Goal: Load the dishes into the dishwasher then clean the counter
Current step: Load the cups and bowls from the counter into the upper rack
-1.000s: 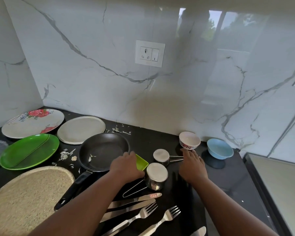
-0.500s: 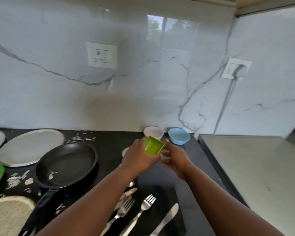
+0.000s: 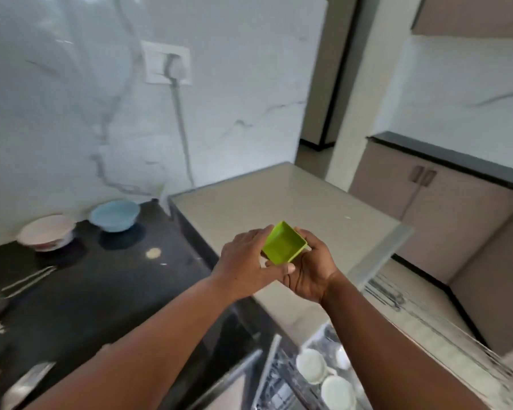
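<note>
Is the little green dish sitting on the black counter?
No, the green dish is up in the air, held between the left hand and the right hand.

A white wall socket (image 3: 167, 62) with its cable (image 3: 180, 119); beige cabinets (image 3: 433, 202).

Both hands, the left hand (image 3: 246, 261) and the right hand (image 3: 311, 270), hold the green dish (image 3: 283, 245) in open air above the beige counter (image 3: 264, 202), which is bare under and around them. Below, the dishwasher rack (image 3: 285, 389) stands open; white dishes (image 3: 310, 365) fill its near part. On the black counter (image 3: 101, 291) to the left, the blue bowl (image 3: 114, 216) and the white bowl (image 3: 46, 232) sit near the wall, with blurred utensils (image 3: 27, 281) further left.
</note>
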`<state>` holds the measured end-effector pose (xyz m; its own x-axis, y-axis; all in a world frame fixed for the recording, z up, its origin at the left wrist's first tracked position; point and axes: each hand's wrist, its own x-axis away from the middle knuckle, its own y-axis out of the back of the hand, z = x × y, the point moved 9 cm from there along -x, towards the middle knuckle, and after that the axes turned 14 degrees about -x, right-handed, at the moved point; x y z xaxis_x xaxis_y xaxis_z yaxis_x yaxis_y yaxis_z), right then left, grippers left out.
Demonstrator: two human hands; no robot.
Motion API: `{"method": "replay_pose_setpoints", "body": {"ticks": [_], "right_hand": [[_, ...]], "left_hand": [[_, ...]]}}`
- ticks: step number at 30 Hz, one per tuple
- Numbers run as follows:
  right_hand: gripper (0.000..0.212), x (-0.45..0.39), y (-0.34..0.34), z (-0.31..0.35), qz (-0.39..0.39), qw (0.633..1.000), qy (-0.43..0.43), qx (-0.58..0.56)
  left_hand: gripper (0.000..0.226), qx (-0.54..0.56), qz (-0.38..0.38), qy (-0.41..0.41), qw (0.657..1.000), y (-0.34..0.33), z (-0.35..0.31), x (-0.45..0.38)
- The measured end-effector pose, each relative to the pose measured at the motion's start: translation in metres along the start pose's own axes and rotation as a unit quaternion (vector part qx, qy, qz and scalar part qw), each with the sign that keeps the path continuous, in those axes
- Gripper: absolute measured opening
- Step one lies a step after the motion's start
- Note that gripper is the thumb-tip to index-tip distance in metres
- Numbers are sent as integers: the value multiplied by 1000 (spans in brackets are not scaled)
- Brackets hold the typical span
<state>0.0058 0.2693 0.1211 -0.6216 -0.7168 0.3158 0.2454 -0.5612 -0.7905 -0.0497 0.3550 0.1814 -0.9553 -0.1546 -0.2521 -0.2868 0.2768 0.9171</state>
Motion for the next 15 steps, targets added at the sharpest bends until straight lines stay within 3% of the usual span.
{"method": "replay_pose_setpoints", "body": {"ticks": [3,8,12,15], "right_hand": [[59,28,99,74,-76,993,62,-70],[46,81,272,157,-247,950,123,-149],[58,109,378,164,-360,900,134,-205],[54,107,423,146,-412,888,98,-181]], "left_hand": [[88,-28,25,-56,998,-61,-78,-31],[98,-142,124,-143,972,-177,-174,-67],[79,-189,132,-184,956,-218,-213,-82],[68,-187,118,-258,941,-244,-247,-75]]}}
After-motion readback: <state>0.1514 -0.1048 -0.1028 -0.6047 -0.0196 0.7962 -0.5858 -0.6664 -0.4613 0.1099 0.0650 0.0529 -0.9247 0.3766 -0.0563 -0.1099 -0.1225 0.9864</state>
